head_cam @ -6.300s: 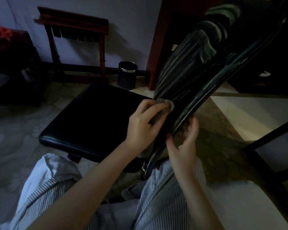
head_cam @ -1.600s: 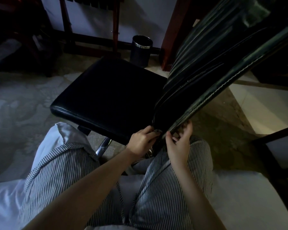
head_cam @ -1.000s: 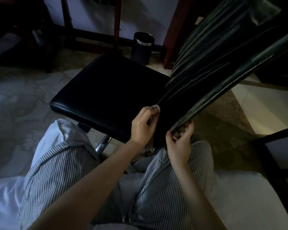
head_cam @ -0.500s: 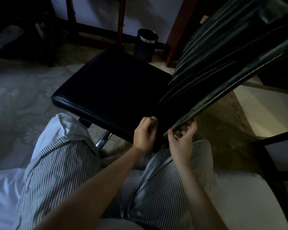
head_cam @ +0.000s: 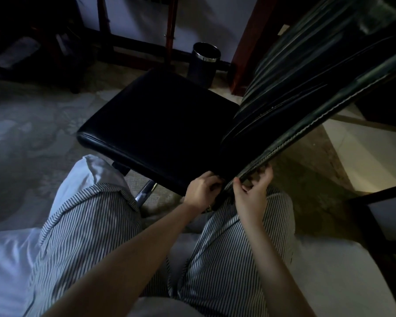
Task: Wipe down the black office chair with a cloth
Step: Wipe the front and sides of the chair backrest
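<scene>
The black office chair stands in front of my knees, its flat leather seat (head_cam: 160, 124) to the left and its ribbed backrest (head_cam: 306, 83) leaning up to the right. My left hand (head_cam: 200, 191) is curled at the bottom of the backrest, where it meets the seat. The cloth is hidden inside its fingers. My right hand (head_cam: 252, 193) pinches the stitched lower edge of the backrest from the other side. A chrome chair leg (head_cam: 144, 193) shows under the seat.
A small dark bin (head_cam: 204, 62) with a metal rim stands on the floor behind the seat. The legs of a wooden rack (head_cam: 170, 30) are against the wall. A dark chair frame (head_cam: 380, 225) is at the right. I sit on white bedding (head_cam: 7, 271).
My left hand slid down the front of the backrest to the seat joint, and the cloth's white tip went out of sight. My right hand kept its hold on the stitched edge.
</scene>
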A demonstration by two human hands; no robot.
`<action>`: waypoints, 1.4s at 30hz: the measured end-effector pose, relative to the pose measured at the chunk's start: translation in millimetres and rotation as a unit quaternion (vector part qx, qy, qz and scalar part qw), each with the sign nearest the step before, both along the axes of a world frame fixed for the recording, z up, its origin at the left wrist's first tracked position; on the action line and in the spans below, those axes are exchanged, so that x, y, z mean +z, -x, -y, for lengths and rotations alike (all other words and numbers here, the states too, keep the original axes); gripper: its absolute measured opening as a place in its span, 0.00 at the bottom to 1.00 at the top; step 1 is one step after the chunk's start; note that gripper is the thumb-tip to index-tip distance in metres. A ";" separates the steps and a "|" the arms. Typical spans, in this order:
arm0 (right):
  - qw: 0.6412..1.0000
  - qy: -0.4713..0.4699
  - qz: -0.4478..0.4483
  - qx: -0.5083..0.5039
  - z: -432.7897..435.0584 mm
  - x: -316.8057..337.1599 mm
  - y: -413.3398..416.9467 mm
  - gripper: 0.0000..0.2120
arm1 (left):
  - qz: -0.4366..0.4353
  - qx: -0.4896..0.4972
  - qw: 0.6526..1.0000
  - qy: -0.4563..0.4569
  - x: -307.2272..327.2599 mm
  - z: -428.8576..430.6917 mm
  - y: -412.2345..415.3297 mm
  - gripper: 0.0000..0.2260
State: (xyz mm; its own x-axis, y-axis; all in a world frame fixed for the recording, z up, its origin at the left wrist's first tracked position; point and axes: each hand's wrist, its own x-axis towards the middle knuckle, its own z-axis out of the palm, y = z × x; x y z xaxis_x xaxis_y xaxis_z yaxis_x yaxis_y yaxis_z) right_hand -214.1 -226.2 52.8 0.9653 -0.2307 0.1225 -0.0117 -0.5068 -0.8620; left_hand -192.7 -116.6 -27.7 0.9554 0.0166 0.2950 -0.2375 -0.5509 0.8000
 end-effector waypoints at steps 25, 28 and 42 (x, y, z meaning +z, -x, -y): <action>1.000 -0.012 -0.008 0.022 9.4 1.8 -3.7 0.38 | 0.213 -0.003 0.977 0.017 75.5 4.2 -9.4 0.08; 0.999 -0.003 -0.033 0.024 9.5 8.5 -2.7 0.38 | 0.126 -0.025 0.992 -0.003 59.0 -3.9 -2.3 0.08; 0.996 0.001 0.041 0.085 35.4 111.9 -13.1 0.32 | 0.210 -0.031 0.963 0.168 174.0 -3.5 -11.4 0.11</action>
State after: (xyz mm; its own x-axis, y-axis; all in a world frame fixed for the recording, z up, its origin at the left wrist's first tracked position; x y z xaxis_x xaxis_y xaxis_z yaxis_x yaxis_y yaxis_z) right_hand -201.0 -261.6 164.7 0.9771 -0.0642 0.2026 0.1449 -0.4964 -0.8559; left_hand -181.3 -113.1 146.3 0.7546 0.1256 0.6441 -0.6038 -0.2517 0.7564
